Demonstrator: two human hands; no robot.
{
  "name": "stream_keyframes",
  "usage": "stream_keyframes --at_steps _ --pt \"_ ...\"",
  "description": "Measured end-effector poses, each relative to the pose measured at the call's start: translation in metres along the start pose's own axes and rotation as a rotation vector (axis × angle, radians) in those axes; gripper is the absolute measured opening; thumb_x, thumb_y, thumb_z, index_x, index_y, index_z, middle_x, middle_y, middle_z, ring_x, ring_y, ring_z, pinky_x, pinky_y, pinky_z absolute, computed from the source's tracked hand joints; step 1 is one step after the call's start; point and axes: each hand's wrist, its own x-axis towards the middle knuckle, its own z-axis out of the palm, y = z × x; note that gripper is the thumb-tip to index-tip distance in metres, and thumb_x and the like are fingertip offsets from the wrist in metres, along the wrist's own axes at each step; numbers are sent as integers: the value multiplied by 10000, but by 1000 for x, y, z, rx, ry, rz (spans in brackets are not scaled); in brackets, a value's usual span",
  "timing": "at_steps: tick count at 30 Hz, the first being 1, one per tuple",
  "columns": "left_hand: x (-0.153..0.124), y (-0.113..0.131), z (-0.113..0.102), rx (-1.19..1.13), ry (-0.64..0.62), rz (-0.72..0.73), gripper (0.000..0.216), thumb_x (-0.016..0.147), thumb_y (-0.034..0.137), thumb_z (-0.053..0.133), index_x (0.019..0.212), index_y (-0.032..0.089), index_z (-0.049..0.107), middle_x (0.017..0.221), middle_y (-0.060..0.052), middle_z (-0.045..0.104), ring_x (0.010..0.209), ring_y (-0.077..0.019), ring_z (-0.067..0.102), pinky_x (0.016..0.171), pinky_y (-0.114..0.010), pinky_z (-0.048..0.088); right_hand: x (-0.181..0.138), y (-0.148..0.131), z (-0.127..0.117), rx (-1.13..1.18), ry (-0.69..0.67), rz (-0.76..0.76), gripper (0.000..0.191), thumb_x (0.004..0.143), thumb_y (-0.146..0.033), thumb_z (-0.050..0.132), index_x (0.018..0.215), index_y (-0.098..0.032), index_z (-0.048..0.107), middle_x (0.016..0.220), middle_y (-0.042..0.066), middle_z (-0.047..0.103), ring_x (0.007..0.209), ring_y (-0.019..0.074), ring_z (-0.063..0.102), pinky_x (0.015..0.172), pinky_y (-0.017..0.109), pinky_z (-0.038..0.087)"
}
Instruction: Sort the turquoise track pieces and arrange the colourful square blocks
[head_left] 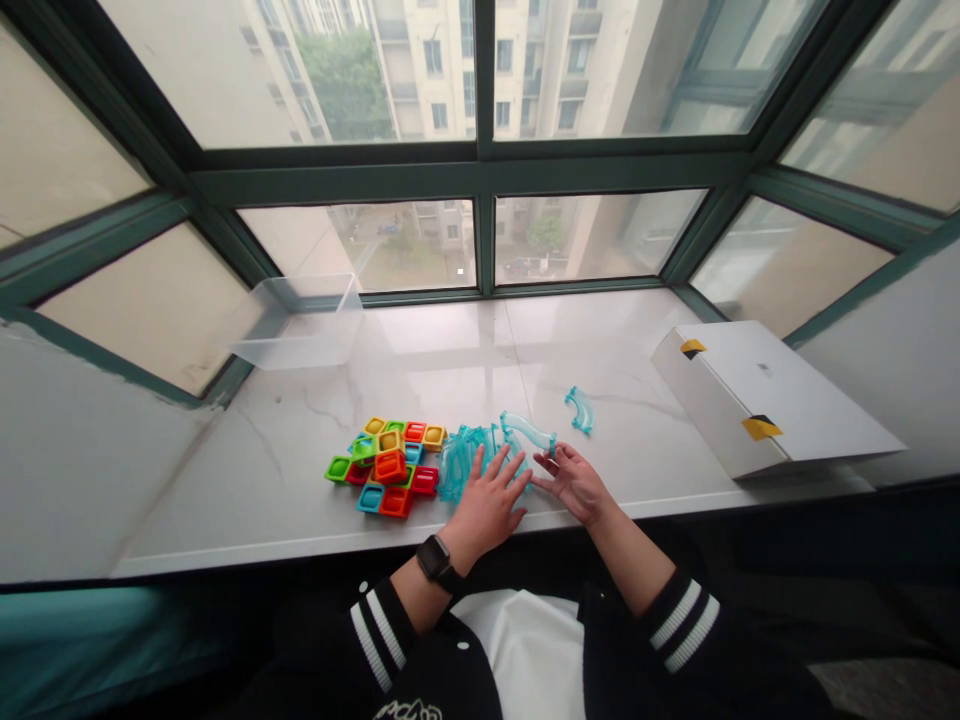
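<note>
One bin [296,352], see-through, is set far to the left of and well beyond the left fingers, perhaps so that elbow room is left at the near edge of the surface [247,508]. Nearer those fingers, to their left, coloured blocks [388,466] are heaped, some resting on others; by their look, they are grouped apart by kind. Between the blocks and the left fingers, and partly under them, a pile [465,460] of clear blue tubes is gathered.

The left hand [487,508] is laid palm down over the pile's right side, its fingers spread and nothing seen gripped; whether the tubes are pressed cannot be told. It may be placed there so that loose pieces are steadied. Just beyond and between both sets of fingers, an S-tube [529,431] is held out, its near end pinched by the right hand [579,487], seemingly so that the bend is left uncovered. Its far end is pointed left, beyond the pile. Just beyond the right fingers, a lone tube [582,411] is laid apart from the rest. Well to their right, a white box [787,395] is stood.
</note>
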Motion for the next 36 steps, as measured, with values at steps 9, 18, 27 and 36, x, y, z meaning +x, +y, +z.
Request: stream_keyframes --at_steps 9,18,27,36 --pt "4 2 10 29 -12 -13 467 921 238 670 1384 271 616 1373 -106 671 1509 -353 423 1295 -705 32 8 4 -1 -46 -14 -41 453 681 -498 965 922 -278 651 885 -23 720 1012 240 708 948 567 593" --pt "4 7 9 50 19 -40 364 957 198 612 1313 268 651 1309 -109 693 1473 -365 460 1287 -716 77 18 4 7 -189 42 -139 471 658 -543 959 880 -255 658 798 -37 671 822 172 670 952 471 604" --pt "2 2 -28 -296 255 -216 275 1053 338 502 1244 248 678 1284 -91 710 1272 -274 619 1168 -514 445 -19 -21 20 -854 -126 -561 233 893 -483 777 915 -255 737 919 49 700 894 243 658 869 401 565" --pt "2 1 -31 -919 192 -470 315 1052 462 462 1210 273 657 1001 -42 772 806 -217 699 761 -385 586 -43 -15 47 -1148 -389 -779 130 1003 -307 639 1007 -297 768 994 65 710 929 230 687 870 381 579"
